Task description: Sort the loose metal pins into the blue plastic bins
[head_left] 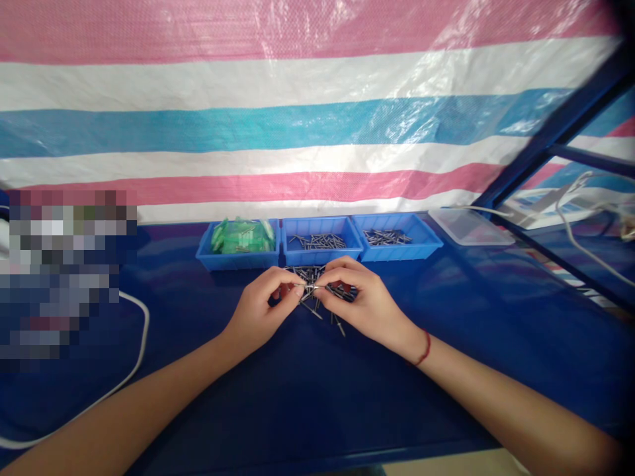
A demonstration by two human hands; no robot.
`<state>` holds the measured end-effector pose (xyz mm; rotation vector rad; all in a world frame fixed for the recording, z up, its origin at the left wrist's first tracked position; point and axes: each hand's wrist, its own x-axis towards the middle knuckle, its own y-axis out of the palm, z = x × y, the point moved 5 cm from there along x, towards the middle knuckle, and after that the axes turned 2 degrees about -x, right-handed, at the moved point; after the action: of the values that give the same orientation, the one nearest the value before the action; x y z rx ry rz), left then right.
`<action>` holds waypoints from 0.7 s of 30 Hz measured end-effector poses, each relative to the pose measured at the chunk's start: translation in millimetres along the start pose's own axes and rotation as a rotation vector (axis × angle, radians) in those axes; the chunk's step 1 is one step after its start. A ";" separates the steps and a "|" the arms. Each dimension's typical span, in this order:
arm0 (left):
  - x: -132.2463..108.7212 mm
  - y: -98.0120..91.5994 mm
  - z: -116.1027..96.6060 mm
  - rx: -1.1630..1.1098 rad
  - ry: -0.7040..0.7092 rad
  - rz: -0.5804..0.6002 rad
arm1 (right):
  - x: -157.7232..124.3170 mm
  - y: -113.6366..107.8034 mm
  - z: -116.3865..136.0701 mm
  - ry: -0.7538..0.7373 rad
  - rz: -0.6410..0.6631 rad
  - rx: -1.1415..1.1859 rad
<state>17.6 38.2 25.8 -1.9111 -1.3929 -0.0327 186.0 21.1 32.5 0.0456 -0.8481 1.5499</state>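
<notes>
Three blue bins (233, 262) (322, 255) (404, 251), one clear tray (471, 228), two hands (258, 307) (364, 301), one pile of pins (303, 271).
</notes>
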 end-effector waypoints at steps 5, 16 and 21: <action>0.5 0.6 -0.7 -0.001 0.009 0.011 | 0.7 -1.9 1.0 0.005 -0.007 0.000; 1.8 1.6 -0.4 0.233 0.093 0.104 | 12.5 -32.2 -2.1 -0.072 -0.119 -0.085; 4.3 2.3 -0.3 0.440 0.180 0.275 | 21.5 -93.7 -39.9 0.041 -0.490 -0.401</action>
<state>21.4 41.2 26.6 -1.6627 -0.9175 0.2131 281.4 52.9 59.1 -0.0658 -1.0141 0.9054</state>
